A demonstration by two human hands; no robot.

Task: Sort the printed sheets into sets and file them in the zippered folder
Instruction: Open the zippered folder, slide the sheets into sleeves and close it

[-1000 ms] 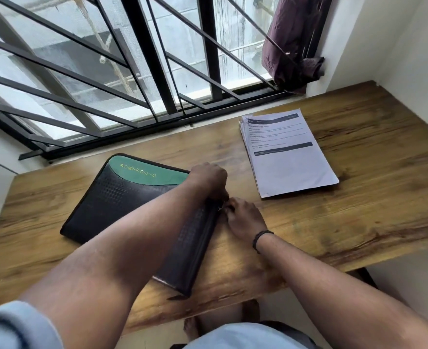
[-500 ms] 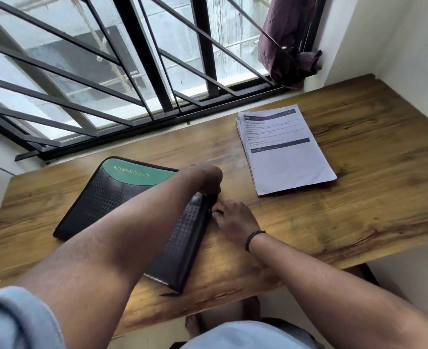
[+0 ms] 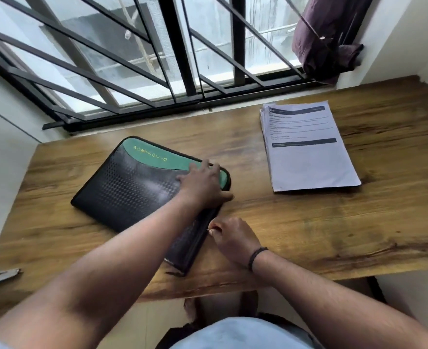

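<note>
The zippered folder (image 3: 137,187) lies flat on the desk (image 3: 308,235), and the left hand (image 3: 203,187) rests on its cover with fingers spread straight, pressing it down near the green band. Just below that hand, at the folder's near edge, the right hand (image 3: 233,238) has its fingers curled in a pinch on what looks like the zipper pull (image 3: 210,229), though the pull is too small to make out clearly. The folder looks padded and semi-stiff, with a textured cover that should not slip much under a flat palm; I would guess it wants holding down while the zip runs round the corner. The printed sheets (image 3: 306,157) sit in one stack well apart, beyond the right hand, thin and floppy, best lifted by an edge with support underneath.
</note>
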